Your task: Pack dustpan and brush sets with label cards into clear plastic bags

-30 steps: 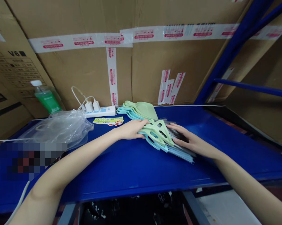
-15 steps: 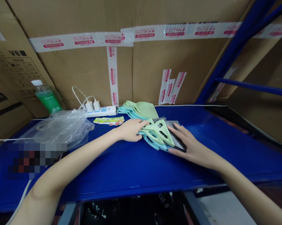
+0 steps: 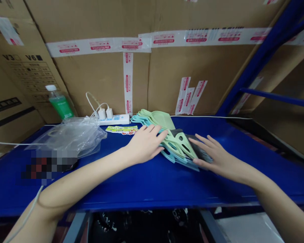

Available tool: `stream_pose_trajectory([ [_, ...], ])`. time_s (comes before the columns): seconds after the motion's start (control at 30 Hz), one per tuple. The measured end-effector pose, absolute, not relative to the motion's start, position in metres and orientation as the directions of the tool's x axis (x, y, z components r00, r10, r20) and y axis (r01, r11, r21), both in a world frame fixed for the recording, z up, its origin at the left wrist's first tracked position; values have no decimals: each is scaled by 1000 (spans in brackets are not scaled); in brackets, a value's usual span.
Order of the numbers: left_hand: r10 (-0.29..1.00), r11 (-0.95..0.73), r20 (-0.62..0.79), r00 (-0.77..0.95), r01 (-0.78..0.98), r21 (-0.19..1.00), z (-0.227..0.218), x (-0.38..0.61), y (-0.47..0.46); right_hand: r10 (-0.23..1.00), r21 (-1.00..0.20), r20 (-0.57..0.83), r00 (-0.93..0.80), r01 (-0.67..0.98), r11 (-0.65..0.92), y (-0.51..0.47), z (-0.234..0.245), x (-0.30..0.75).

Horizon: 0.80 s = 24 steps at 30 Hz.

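Several small hand brushes (image 3: 183, 145) lie in an overlapping pile on the blue shelf, with light green and light blue cut-out handles and dark bristles pointing right. My left hand (image 3: 145, 143) is at the handle end of the pile, fingers stretched and slightly apart; its fingertips cover the handle tips. On the bristle side, my right hand (image 3: 216, 158) is spread, fingertips at the bristles and not wrapped round them. Just behind the brushes lie stacked dustpans (image 3: 162, 118), pale green on top and light blue below, partly hidden by my left hand.
Colourful cards (image 3: 121, 129) lie left of the dustpans, before a white power strip (image 3: 116, 119) with two plugs. Clear plastic bags (image 3: 73, 136) and a green bottle (image 3: 61, 104) are further left. Cardboard boxes (image 3: 96, 77) stand behind; a blue post (image 3: 253, 60) rises at the right.
My left hand has loosened from the brush handles and its fingers have opened. My right hand has spread wider at the bristles. The whole view has shifted slightly.
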<state>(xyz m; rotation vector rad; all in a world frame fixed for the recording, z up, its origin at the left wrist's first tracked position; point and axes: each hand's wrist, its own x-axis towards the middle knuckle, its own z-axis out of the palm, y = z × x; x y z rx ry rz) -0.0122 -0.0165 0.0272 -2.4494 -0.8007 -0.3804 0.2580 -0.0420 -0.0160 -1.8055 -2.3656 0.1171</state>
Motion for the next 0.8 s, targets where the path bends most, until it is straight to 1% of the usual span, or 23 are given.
stream_pose_trajectory([
  [0.1,328,-684,485,811,558,-470,17,-30,-37,940,-61,233,-250,961,270,-40,-14,241],
  [0.17,250,-715,493,833,502,-486,6,-43,-48,893,-6,329,-306,945,326,-39,-9,224],
  [0.2,238,-728,481,844,483,-486,0,-48,-52,866,17,350,-356,927,374,-38,-6,214],
  [0.27,214,-760,444,870,434,-484,-11,-59,-56,817,60,336,-469,876,478,-36,2,196],
  [0.33,206,-800,403,892,390,-455,-18,-68,-57,765,97,327,-554,825,556,-32,11,177],
  [0.37,205,-826,379,903,367,-428,-21,-72,-56,735,118,354,-579,807,579,-31,15,167],
  [0.43,211,-880,314,926,319,-351,-25,-78,-53,644,160,417,-641,750,642,-30,23,145],
  [0.47,218,-903,275,936,300,-307,-26,-80,-52,587,166,422,-691,696,699,-30,25,132],
  [0.5,228,-920,238,944,289,-264,-27,-82,-51,532,165,385,-754,623,764,-31,27,119],
  [0.57,246,-939,198,949,284,-196,-30,-85,-51,416,157,255,-873,462,873,-33,25,93],
  [0.6,251,-942,199,947,287,-175,-31,-86,-52,365,166,186,-912,395,904,-34,21,81],
  [0.63,252,-944,208,945,287,-163,-32,-86,-52,342,166,123,-932,359,919,-34,16,72],
  [0.7,250,-944,225,942,288,-158,-34,-86,-54,398,128,60,-916,402,907,-32,5,61],
  [0.8,268,-936,205,941,305,-178,-35,-85,-58,510,29,6,-860,510,860,-27,-10,61],
])
